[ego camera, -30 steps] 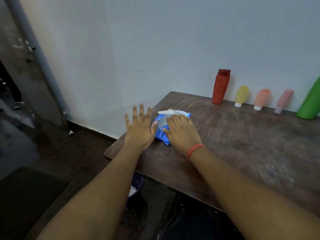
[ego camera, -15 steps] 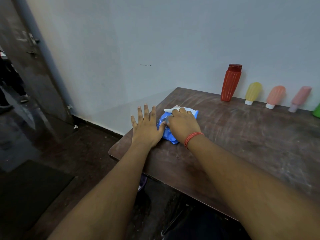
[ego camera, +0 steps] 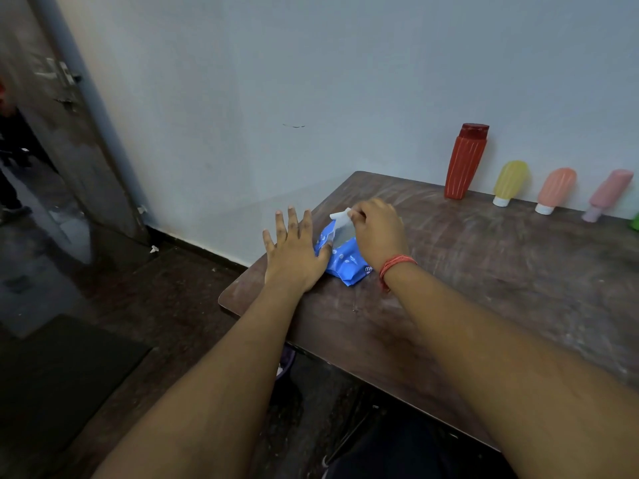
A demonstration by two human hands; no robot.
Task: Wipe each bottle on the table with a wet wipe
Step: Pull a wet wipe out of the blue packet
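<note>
Head view: looked down at a dark wooden surface (ego camera: 484, 288) set against a pale wall.
Wet wipe (ego camera: 340, 219): white, partly drawn up out of the blue pack (ego camera: 340, 259), near the surface's left end.
Right hand (ego camera: 378, 233): fingers curled, pinching the wipe's top.
Left hand (ego camera: 294, 252): flat, fingers spread, thumb side pressing the pack's left edge.
Bottles: red bottle (ego camera: 465, 160), yellow bottle (ego camera: 510, 181), peach bottle (ego camera: 555, 190) and pink bottle (ego camera: 608, 193) stood in a row at the far edge by the wall, well apart from the pack.
Wrist: red thread band (ego camera: 396, 266) on the right.
</note>
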